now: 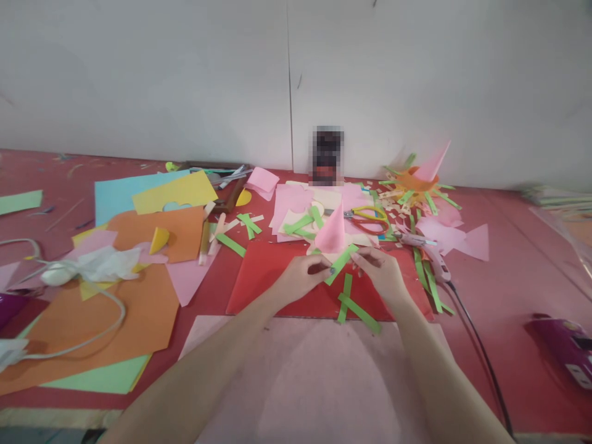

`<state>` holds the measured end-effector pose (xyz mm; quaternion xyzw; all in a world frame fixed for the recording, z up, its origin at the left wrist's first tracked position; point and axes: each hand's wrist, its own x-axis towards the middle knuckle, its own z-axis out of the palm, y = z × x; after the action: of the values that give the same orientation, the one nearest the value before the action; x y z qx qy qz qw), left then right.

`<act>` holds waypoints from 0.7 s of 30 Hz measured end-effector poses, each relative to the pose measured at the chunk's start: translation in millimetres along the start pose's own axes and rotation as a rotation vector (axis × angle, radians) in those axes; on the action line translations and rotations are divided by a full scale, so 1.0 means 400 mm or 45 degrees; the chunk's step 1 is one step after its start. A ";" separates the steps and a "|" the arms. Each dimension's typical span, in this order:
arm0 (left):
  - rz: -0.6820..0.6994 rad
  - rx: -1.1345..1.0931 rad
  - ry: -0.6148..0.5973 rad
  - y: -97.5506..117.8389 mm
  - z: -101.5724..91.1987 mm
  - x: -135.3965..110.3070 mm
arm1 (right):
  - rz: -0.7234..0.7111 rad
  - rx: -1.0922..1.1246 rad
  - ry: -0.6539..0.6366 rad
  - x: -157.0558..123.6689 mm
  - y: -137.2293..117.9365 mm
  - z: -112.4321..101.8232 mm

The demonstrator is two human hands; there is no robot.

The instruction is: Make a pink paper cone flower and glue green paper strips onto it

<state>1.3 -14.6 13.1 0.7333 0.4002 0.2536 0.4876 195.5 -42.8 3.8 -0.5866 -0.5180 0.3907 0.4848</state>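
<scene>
My left hand [300, 275] and my right hand [382, 271] meet over a red paper sheet [263, 277], both pinching a green paper strip [341, 263] that runs slanted between them. Just behind the strip stands a pink paper cone [332, 231]. Two more green strips [354, 305] lie crossed on the red sheet below my hands. A large pink sheet [319, 382] lies under my forearms.
Scissors with yellow and red handles [370, 219] lie behind the cone. A glue gun [430, 256] with a black cord lies at the right. Orange, yellow, blue and green sheets [152, 234] cover the left. An orange and green paper piece [416, 182] stands at the back right.
</scene>
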 end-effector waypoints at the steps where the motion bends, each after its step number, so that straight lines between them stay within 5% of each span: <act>1: 0.005 0.001 0.007 -0.001 -0.001 0.001 | 0.008 0.020 0.004 0.000 0.000 0.001; 11: 0.025 0.132 -0.018 0.009 0.002 -0.005 | -0.017 -0.044 0.072 -0.003 -0.007 0.002; 21: 0.139 0.587 0.338 -0.029 -0.004 0.010 | -0.281 -0.390 -0.070 0.011 0.024 0.004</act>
<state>-1.7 -8.1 3.0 0.8058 0.4676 0.2758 0.2367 196.9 -38.2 -5.7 -0.5822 -0.6456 0.2678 0.4155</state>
